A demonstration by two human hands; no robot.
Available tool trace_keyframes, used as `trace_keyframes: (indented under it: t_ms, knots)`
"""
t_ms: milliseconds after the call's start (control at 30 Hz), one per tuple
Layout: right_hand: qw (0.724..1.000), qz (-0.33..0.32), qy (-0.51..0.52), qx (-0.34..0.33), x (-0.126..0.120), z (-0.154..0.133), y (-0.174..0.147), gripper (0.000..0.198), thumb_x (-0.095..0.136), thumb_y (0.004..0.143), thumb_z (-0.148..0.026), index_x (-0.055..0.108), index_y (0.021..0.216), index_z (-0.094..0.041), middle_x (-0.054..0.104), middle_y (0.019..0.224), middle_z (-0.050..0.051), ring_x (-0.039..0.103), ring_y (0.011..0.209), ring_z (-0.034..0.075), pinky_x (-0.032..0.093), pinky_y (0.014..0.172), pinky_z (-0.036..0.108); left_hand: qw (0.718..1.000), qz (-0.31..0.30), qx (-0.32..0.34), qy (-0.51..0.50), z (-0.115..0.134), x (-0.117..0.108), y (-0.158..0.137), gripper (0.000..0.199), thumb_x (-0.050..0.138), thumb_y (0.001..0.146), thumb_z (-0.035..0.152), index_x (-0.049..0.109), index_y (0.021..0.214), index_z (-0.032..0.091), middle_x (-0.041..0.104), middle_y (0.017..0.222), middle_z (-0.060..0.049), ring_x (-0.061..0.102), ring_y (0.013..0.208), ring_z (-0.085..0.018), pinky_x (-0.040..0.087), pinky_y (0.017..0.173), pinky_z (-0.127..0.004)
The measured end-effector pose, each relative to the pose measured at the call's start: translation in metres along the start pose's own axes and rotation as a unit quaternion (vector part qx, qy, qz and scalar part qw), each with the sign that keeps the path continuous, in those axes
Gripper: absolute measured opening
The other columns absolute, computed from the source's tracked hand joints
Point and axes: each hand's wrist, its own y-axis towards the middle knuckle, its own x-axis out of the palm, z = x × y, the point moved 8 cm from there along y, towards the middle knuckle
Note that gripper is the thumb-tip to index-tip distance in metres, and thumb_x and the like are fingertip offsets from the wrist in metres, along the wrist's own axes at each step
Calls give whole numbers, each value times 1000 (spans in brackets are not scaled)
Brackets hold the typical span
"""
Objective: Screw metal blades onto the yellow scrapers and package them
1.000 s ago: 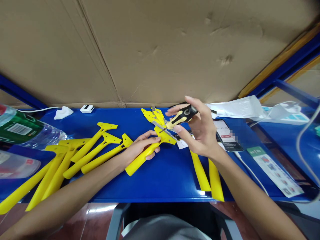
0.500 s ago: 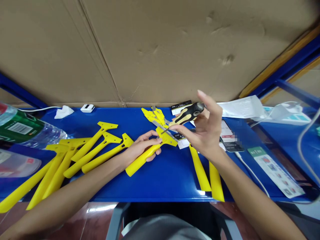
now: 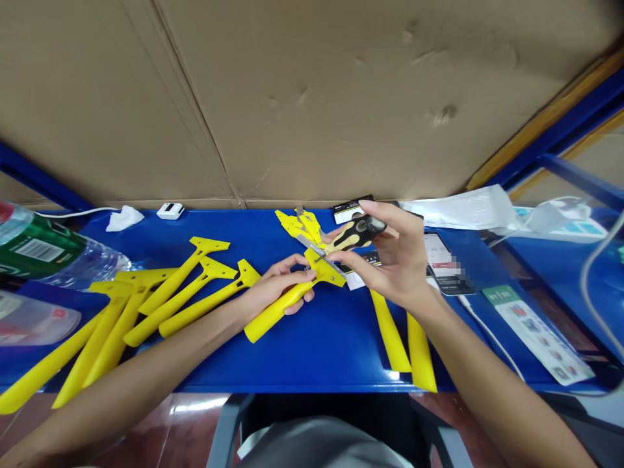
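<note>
My left hand (image 3: pixel 286 281) is closed round the neck of a yellow scraper (image 3: pixel 279 312), whose head has a metal blade (image 3: pixel 319 252) along its far edge. In my right hand (image 3: pixel 397 260) is a screwdriver (image 3: pixel 351 234) with a black and cream handle, tilted so its tip meets the scraper head. Whether the tip sits in a screw is too small to tell. Just beyond the head lie yellow scraper heads with blades (image 3: pixel 303 224). Two more yellow handles (image 3: pixel 391 331) lie below my right wrist.
Several yellow scraper handles (image 3: pixel 182 302) lie left on the blue table (image 3: pixel 312 357). A green-labelled bottle (image 3: pixel 53 250) and a clear plastic container (image 3: pixel 36 318) stand near them. To the right are a phone (image 3: pixel 446 263) with a cable and a printed card (image 3: pixel 539 335). Cardboard (image 3: pixel 312 104) backs the table.
My right hand has shifted slightly left, and its fingers have curled closer over the screwdriver handle, which is turned differently. My left hand and the scraper have stayed put.
</note>
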Motion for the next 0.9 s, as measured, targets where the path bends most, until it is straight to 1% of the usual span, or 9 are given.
trace_keyframes:
  t_ms: [67,167,267,333,500,633,733,833,900]
  knots:
    - [1000,3,-20,-12,-2,0,0,87,92,85,-39,47,159,-48,63,151,4,69,133,40,70,96,62,1000,-7,2,11,0,0,0,34,81,94,40,53,107,25,70,70,0,54,36,-10,35,35,-17]
    - [999,-19,-25,-21,0,-5,3,86,88,88,-36,43,162,-47,65,148,5,69,133,39,67,101,65,1000,-16,4,22,0,2,0,34,80,95,40,54,109,25,70,70,-1,54,36,-10,36,36,-17]
    - [999,-49,13,-2,6,-9,7,79,79,96,-33,39,164,-43,66,146,8,69,132,37,64,106,65,1000,-9,6,10,1,1,0,35,82,93,40,53,108,25,69,70,0,54,37,-10,36,35,-17]
    - [998,-52,36,18,8,-9,8,76,75,99,-36,37,165,-41,62,149,9,71,130,36,66,103,62,1000,7,11,-6,2,-1,0,38,84,91,40,52,107,25,68,70,1,55,39,-10,36,36,-17]
    - [1000,-4,27,11,3,1,3,82,87,89,-45,44,159,-47,56,153,7,77,116,34,72,89,51,1000,21,13,-12,1,-2,1,42,85,89,39,49,106,26,68,68,2,54,37,-11,34,34,-17]
    - [1000,22,-19,-10,-3,2,0,87,89,86,-44,44,160,-49,57,154,5,73,124,36,72,88,52,1000,3,13,15,2,1,0,39,82,93,40,48,107,27,69,67,1,53,35,-11,35,34,-17]
    - [1000,-2,-23,-12,0,-4,3,85,85,91,-41,40,163,-47,58,154,7,70,129,36,70,94,56,999,-7,14,36,2,4,-1,37,80,94,41,48,107,27,70,67,1,53,35,-11,35,35,-17]
    - [999,-35,18,10,6,-6,6,82,77,97,-38,32,166,-43,62,149,10,70,130,35,67,101,58,999,-5,22,38,3,3,-2,37,80,94,42,49,107,27,69,67,2,53,36,-11,35,35,-17]
    - [998,-41,43,24,9,-4,7,80,74,100,-38,30,166,-43,63,147,10,73,126,34,68,99,56,999,3,27,34,3,1,-1,37,80,94,42,49,107,27,69,67,2,54,37,-11,34,35,-17]
